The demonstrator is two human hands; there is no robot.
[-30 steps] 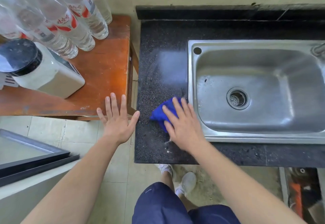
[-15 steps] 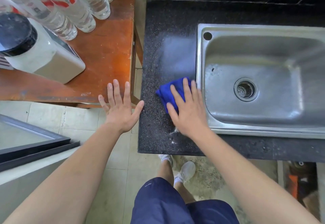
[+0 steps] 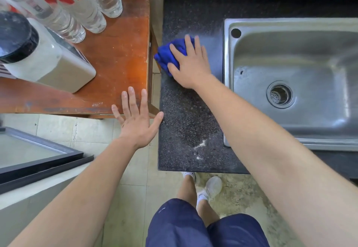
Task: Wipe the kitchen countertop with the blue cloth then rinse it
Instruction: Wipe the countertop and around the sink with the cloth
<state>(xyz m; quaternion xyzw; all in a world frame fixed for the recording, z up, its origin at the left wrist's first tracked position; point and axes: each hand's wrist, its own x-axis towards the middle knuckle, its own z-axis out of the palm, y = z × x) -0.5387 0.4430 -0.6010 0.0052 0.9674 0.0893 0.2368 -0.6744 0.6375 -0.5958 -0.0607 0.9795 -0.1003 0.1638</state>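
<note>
Right hand (image 3: pixel 190 66) grip presses cloth (image 3: pixel 170 55) flat at desk (image 3: pixel 186 115) left edge | left hand (image 3: pixel 138 121) released, hovering | risk: cloth slips off edge; white residue (image 3: pixel 200 146) missed

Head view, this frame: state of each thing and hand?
blue cloth: bunched, pressed on countertop's left edge
right hand: flat on the cloth
left hand: open, empty
countertop: white residue near front
sink: empty, no water running
water bottles: standing on wooden table

Right hand (image 3: pixel 190 66) and blue cloth (image 3: pixel 170 53) slid away from sink (image 3: pixel 228 84), farther back (countertop's (image 3: pixel 186 122) left edge)
</note>
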